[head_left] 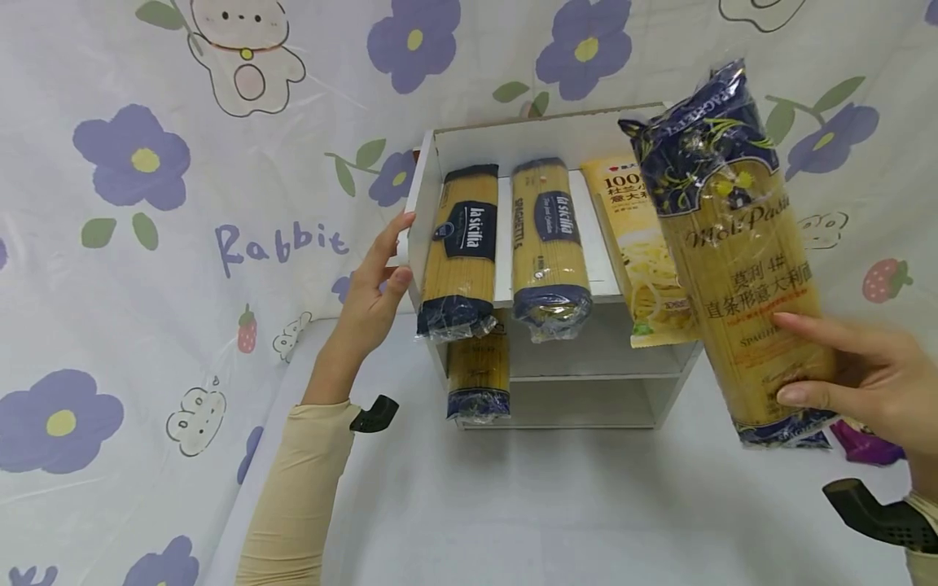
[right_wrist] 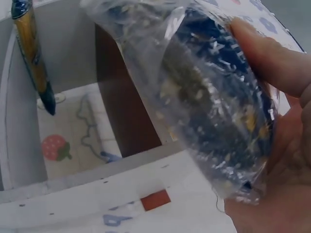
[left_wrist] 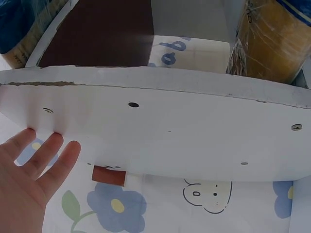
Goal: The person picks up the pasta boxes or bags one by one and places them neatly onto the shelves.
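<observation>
- White shelf (head_left: 572, 138): our left hand (head_left: 372, 297) touches its left side, fingers apart.
- Spaghetti pack (head_left: 755, 268): tilted, near shelf's right side, our right hand (head_left: 875, 382) clamped on its lower part. We'd expect light, stiff, brittle strands, slick film; grip mid-body.
- Top end (head_left: 696, 146): likely floppy, avoid.

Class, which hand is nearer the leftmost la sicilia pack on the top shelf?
Left. The left hand is at the side wall, left of that pack; the right hand, farther right, grips the Moli Pasta pack.
</observation>
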A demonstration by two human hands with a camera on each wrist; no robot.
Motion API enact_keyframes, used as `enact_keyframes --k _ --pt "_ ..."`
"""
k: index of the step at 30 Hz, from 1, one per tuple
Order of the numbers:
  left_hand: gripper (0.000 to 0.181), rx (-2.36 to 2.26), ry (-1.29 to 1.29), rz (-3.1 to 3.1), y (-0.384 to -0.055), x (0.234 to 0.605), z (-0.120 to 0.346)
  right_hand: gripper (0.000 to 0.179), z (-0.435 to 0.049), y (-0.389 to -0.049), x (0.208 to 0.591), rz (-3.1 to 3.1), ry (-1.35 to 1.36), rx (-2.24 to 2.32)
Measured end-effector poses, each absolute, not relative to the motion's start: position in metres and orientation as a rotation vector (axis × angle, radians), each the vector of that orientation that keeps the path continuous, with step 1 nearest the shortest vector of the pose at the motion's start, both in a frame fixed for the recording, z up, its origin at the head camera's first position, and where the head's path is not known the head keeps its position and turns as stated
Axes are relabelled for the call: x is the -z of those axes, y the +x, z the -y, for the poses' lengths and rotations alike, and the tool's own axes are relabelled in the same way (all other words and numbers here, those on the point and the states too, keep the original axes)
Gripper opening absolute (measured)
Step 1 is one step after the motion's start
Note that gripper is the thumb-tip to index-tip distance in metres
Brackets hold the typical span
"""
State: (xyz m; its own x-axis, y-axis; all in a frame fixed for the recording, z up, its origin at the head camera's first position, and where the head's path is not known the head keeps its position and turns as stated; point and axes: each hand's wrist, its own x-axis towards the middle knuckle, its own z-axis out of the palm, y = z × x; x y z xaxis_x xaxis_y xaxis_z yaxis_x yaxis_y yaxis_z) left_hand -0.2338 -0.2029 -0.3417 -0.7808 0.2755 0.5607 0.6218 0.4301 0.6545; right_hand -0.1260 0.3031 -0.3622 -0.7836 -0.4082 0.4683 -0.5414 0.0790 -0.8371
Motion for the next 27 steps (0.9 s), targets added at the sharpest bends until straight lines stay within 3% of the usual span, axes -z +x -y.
enact_keyframes --k 11,27 --pt "0.085 1.275 -0.773 2.303 -0.234 0.342 0.203 0.069 -0.273 -0.122 0.364 2.488 1.136 -1.227" --pt "0.085 1.293 -0.783 2.292 -0.236 0.344 0.203 0.051 -0.242 -0.133 0.386 2.600 1.352 -1.384"
